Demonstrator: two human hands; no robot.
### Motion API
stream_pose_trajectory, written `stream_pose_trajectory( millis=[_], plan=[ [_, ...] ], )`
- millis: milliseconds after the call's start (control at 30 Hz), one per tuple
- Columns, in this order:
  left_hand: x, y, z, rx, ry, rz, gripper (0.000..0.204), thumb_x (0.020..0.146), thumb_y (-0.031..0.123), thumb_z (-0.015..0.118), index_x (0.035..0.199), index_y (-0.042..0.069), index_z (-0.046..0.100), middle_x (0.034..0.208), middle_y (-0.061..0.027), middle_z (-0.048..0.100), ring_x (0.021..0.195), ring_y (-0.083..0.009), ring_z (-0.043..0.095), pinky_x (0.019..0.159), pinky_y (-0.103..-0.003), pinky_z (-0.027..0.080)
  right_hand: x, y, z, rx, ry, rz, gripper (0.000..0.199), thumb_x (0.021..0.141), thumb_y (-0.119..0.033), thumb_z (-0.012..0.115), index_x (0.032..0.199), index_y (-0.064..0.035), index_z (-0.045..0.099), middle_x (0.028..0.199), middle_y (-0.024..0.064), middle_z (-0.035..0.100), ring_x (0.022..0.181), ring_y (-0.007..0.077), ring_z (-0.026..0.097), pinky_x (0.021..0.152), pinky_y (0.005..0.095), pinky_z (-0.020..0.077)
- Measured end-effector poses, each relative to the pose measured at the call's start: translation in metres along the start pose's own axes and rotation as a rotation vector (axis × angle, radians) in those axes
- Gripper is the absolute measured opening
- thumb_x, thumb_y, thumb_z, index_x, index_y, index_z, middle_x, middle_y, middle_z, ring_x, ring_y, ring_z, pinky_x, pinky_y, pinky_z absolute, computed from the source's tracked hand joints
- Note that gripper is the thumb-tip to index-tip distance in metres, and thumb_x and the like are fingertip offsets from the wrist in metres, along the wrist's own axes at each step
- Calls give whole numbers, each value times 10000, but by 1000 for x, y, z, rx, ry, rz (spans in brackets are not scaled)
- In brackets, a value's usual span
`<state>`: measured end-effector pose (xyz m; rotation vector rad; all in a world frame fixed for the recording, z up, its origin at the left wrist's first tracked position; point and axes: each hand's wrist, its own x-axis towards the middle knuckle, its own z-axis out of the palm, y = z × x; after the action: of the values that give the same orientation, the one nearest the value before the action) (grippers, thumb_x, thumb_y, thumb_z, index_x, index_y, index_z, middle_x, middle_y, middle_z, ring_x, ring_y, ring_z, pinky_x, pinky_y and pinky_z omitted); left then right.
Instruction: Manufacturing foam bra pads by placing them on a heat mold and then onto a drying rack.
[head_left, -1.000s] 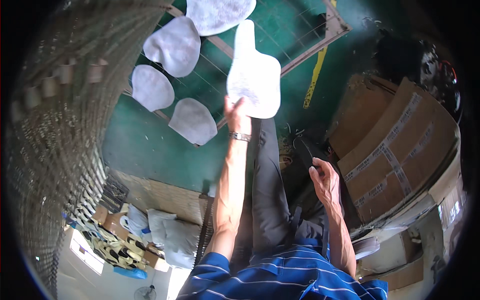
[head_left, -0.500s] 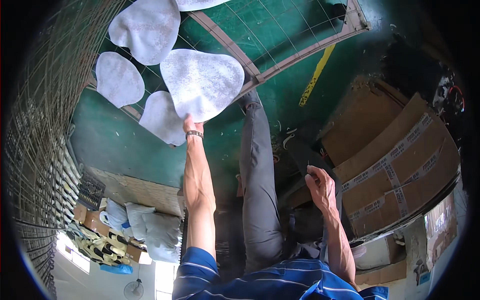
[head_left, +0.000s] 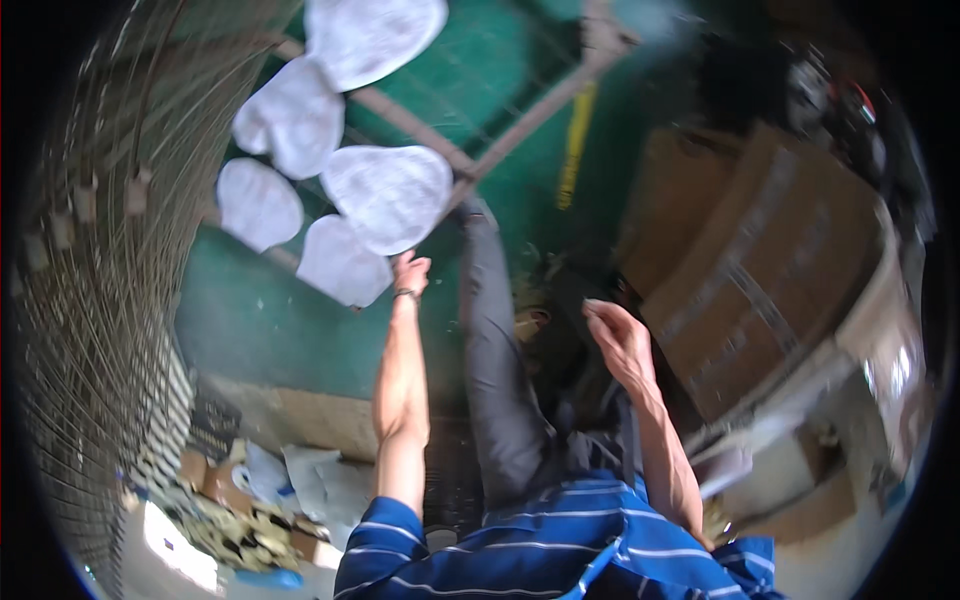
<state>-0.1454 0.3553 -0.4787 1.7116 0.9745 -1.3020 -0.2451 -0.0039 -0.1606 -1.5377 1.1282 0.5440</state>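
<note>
Laying white sheet [head_left: 388, 196] onto green mesh rack [head_left: 500, 80], left hand [head_left: 410, 272] pinching its six-o'clock edge; right hand [head_left: 618, 335] loose, empty. Next: release cleanly.

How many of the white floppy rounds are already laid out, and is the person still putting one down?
Four white rounds already lie spread on the green mesh rack. The left hand touches the edge of a fifth round, laid flat beside them. The right hand hangs empty above the lap. No stack of further rounds shows, so how many remain cannot be told.
</note>
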Motion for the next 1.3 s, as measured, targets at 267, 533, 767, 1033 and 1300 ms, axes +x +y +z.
stream_pose_trajectory(
  millis=[267,533,767,1033,1300],
  plan=[
    [-170,104,31,164,-111,200,572,929,161,684,1444,93,444,1272,-108,643,1125,-211,620,868,-407,531,-92,-29,-90,584,-108,-84,239,951,-127,605,1144,-11,684,1033,20,690,915,95,585,842,276,489],
    [-277,170,119,517,-322,447,604,930,242,676,1458,87,428,1317,-154,606,1166,-316,623,846,-434,555,-199,66,-191,28,615,-256,294,899,-237,580,1096,-50,694,1013,172,695,992,356,658,896,464,524],
    [-373,195,210,815,-429,457,603,915,205,692,1438,43,438,1280,-168,628,1128,-316,641,865,-451,563,-283,178,-212,302,1207,148,252,868,-271,621,980,-68,720,994,168,693,970,369,655,843,475,529],
    [-444,186,303,1075,-533,549,547,933,197,693,1410,43,474,1280,-142,629,1116,-279,644,895,-424,529,-362,265,-237,135,1753,663,238,855,-223,714,1009,-44,682,930,151,633,884,364,611,768,479,483],
    [-465,150,334,1178,-554,556,563,908,204,722,1393,34,493,1220,-128,661,1089,-269,654,872,-417,529,-375,317,-250,104,1662,880,315,796,-236,787,1040,-62,690,956,116,626,939,339,590,802,489,461]
  ],
)
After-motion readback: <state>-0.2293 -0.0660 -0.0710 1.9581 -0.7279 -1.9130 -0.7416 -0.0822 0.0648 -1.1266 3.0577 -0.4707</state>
